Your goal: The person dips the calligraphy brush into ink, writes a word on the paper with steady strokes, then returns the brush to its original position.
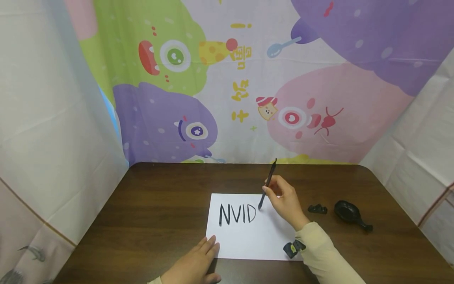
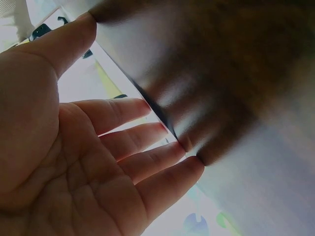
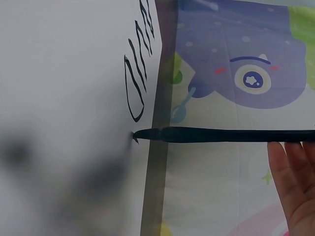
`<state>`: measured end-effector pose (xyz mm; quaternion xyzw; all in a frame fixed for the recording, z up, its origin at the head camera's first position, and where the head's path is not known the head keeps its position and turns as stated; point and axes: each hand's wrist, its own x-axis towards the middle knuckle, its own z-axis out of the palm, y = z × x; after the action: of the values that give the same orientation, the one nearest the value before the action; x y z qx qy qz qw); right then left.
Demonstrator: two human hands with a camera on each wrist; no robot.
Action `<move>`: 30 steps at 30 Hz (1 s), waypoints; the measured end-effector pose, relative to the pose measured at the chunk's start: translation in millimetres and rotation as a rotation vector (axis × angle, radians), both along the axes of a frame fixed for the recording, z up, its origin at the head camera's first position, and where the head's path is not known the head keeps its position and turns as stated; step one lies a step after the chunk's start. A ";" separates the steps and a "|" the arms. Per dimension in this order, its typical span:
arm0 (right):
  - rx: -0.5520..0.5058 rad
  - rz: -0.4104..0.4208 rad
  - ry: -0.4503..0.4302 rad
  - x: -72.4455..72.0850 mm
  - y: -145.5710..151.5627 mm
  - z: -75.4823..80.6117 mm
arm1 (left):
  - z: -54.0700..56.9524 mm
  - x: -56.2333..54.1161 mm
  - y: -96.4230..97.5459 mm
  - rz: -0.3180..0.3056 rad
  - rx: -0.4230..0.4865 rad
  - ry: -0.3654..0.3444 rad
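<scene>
A white sheet of paper lies on the table, with "NVID" in black strokes across its upper left. My right hand pinches a dark writing brush between thumb and fingers, the handle leaning up and away. In the right wrist view the tip of the brush meets the paper just beside the D, at a small dark mark. My left hand rests with extended fingers at the sheet's lower left corner. The left wrist view shows the left fingers straight, fingertips down, holding nothing.
Right of the paper are a small black brush rest and a black dish with a short handle. A black wrist device sits at my right cuff. A cartoon-printed curtain hangs behind the brown table, with pale cloth on both sides.
</scene>
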<state>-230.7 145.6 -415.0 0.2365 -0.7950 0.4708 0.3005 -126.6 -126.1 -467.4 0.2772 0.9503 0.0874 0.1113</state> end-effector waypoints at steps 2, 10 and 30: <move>0.007 -0.001 -0.009 0.3 0.5 -0.1 | 0.4 0.0 0.2 0.002 0.002 -0.007; 0.027 0.005 -0.028 2.7 1.4 1.8 | 0.1 0.2 0.0 0.001 0.001 -0.002; 0.046 0.012 -0.063 6.9 2.5 4.5 | -0.1 0.7 -0.2 -0.004 -0.006 0.006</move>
<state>-223.8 148.1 -410.5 0.2329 -0.8134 0.4615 0.2669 -125.9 -126.3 -467.4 0.2792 0.9503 0.0836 0.1096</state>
